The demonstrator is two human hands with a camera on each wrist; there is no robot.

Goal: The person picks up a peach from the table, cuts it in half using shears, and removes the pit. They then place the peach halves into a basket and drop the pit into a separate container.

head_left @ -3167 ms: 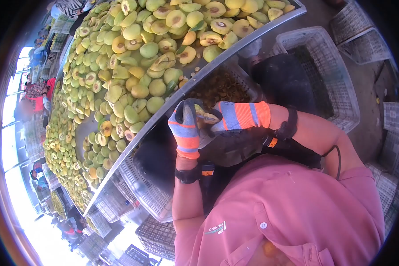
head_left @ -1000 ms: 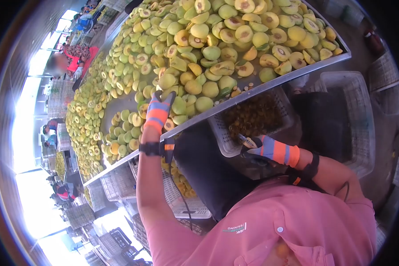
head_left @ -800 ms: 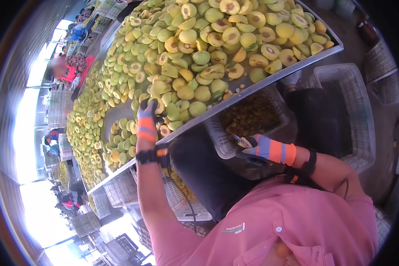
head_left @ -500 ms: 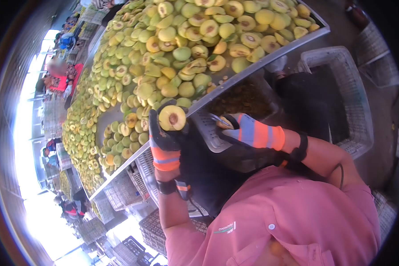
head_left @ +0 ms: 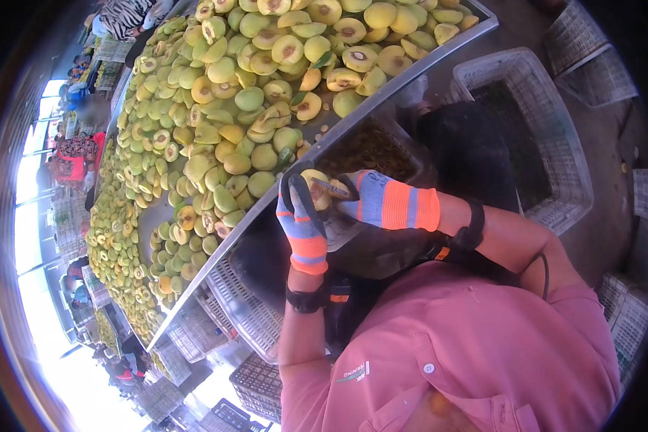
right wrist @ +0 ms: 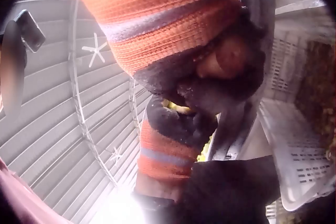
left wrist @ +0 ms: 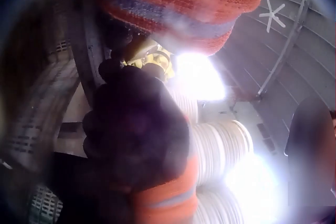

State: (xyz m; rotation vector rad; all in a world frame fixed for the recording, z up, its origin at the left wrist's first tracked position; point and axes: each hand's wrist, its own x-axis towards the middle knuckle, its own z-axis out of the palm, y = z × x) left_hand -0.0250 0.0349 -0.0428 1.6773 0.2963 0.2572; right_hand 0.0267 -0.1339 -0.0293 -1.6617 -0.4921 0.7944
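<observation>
In the head view my gloved left hand (head_left: pixel 304 227) grips a fruit half (head_left: pixel 315 189) just past the table's near edge. Close on its right, my gloved right hand (head_left: pixel 389 201) holds a small metal-tipped tool (head_left: pixel 331 187) against the fruit. Dark glove palms hide part of both. The right wrist view has my right hand (right wrist: pixel 199 71) above my left hand (right wrist: pixel 178 124), a sliver of yellow fruit (right wrist: pixel 178 107) between them. In the left wrist view my right hand (left wrist: pixel 142 124) is a dark curled shape below my left cuff.
A metal-edged table (head_left: pixel 381 92) bears a large heap of halved fruit (head_left: pixel 216 129). Beneath its edge sits a crate of brown scraps (head_left: pixel 374 155); a white crate (head_left: pixel 565 147) stands at right, another (head_left: pixel 248 309) at lower left. Other people are at the far left.
My left hand went from the heap back over the table edge with a fruit half. My right hand moved up and left, and its tool now meets the fruit.
</observation>
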